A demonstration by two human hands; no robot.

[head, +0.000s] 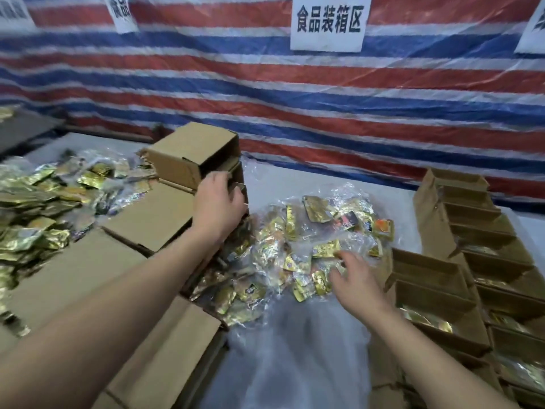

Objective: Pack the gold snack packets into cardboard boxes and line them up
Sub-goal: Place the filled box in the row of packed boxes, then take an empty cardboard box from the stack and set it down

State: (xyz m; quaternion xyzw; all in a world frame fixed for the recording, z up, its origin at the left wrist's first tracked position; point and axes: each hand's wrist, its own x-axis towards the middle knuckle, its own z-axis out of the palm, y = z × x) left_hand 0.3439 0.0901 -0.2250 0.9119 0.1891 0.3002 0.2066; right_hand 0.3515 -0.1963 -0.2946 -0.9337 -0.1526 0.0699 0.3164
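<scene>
Right hand (355,278) is way closer to the loose gold packets (309,246) on the table, grip spread wide and empty just over them, while the left hand (218,199) holds the open cardboard box (191,154) up-left of the pile.

Two bare arms come into the picture, one from 8 o'clock and one from 5 o'clock. No sleeves cover them as far as the picture shows. The left hand (216,202) and the right hand (358,280) wear no gloves, rings, or watch. The fingernails look short and plain.
</scene>
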